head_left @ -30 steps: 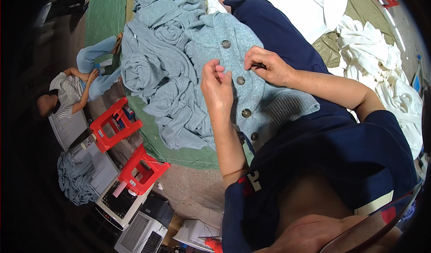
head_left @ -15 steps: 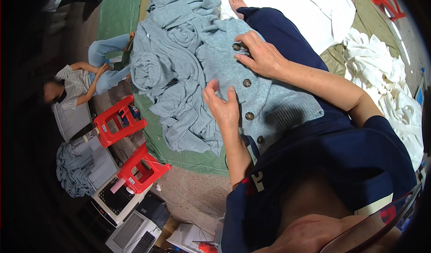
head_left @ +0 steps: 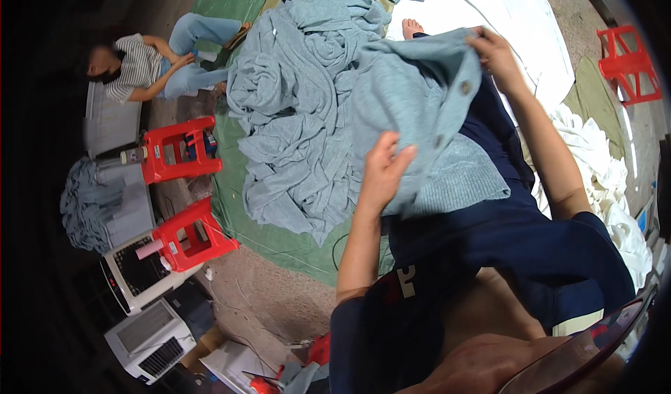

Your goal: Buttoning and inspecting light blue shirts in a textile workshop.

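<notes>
A grey-blue knit cardigan (head_left: 409, 93) with dark round buttons lies across my lap, its ribbed hem (head_left: 472, 184) spread toward my right. My right hand (head_left: 495, 57) is closed on its upper edge and holds that part raised, folding the buttoned front over. Two buttons show on the lifted strip; the rest of the front is hidden by the fold. Against the cardigan's left part rests my left hand (head_left: 384, 174), its thumb held apart from its bent fingers, with no cloth visibly pinched between them.
A heap of similar grey-blue knitwear (head_left: 293, 114) lies to my left on a green sheet (head_left: 279, 254). White garments (head_left: 594, 163) are piled at my right. Red stools (head_left: 182, 149) stand at the left, where a person (head_left: 150, 62) sits; another red stool (head_left: 629, 66) is far right.
My right hand has taken hold of the cardigan's edge and lifted it up and to the right, turning the buttoned front over. My left hand has shifted right. The view has swung slightly.
</notes>
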`<state>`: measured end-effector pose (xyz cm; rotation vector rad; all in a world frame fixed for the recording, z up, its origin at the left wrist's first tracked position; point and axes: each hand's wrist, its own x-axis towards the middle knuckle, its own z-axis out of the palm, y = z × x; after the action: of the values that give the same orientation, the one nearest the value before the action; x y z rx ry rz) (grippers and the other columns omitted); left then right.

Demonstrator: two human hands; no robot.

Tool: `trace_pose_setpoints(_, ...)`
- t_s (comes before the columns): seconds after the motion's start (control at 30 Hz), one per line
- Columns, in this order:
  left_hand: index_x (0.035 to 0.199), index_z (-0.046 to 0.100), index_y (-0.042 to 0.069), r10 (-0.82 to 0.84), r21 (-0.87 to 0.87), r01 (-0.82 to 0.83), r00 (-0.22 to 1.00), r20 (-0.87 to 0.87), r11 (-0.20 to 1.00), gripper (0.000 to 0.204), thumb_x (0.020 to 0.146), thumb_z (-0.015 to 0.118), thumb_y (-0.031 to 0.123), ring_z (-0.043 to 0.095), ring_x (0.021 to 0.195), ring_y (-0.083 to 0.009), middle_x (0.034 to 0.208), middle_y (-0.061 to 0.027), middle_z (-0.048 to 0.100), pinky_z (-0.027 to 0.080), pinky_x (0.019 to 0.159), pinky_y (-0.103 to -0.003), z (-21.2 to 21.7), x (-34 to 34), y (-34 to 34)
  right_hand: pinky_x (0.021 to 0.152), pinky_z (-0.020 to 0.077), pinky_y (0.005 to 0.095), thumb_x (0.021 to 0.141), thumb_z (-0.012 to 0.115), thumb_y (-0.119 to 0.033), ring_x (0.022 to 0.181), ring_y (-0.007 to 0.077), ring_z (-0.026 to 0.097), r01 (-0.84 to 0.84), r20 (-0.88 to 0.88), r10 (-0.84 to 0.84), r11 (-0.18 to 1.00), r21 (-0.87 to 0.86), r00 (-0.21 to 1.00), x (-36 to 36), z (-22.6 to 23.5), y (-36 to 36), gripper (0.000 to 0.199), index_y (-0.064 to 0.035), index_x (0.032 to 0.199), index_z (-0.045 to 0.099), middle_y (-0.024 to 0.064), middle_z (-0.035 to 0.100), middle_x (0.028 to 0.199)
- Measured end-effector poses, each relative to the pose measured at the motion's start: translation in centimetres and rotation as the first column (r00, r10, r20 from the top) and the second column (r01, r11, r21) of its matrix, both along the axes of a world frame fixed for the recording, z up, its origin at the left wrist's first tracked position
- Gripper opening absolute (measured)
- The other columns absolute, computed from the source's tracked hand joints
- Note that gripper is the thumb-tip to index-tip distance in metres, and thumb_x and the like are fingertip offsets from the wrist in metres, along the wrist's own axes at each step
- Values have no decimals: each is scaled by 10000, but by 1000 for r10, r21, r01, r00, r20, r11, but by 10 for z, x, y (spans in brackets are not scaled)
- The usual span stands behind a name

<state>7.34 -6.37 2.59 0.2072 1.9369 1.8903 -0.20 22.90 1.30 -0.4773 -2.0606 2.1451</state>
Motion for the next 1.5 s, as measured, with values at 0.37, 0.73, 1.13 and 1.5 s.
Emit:
trace_pose_setpoints(0.37,901,575,-22,-661,-418,536,705,-257,734,323,874,615,298,619,829,-405,834,-221,640,473,731,-470,12,14,144,434,299,180,901,567,-224,499,1,401,232,-46,-228,958,168,973,85,39,138,268,-58,1104,623,-109,525,711)
trace_pose_setpoints(0.73,1113,612,-46,57,-480,-175,966,-251,860,479,881,623,373,611,971,-249,1048,-148,670,463,861,-359,-84,-191,1,796,376,205,856,539,-125,846,67,490,101,-30,-97,947,305,995,124,18,89,215,-40,1046,593,-29,566,897)
trace_pose_setpoints(1.13,897,591,78,140,-52,-160,952,-272,986,94,944,590,159,383,667,-22,746,78,473,307,581,-204,55,-150,-36,799,438,256,938,524,-31,943,182,577,318,-723,-117,936,149,681,135,100,131,214,31,1134,585,152,599,1101)
trace_pose_setpoints(1.5,891,542,21,-277,-265,159,820,-502,951,134,897,643,108,485,553,-119,666,-38,562,403,529,-274,109,-44,31,684,445,294,730,618,36,805,167,561,-842,-143,891,453,294,430,53,90,-43,200,-38,901,690,77,590,1069)
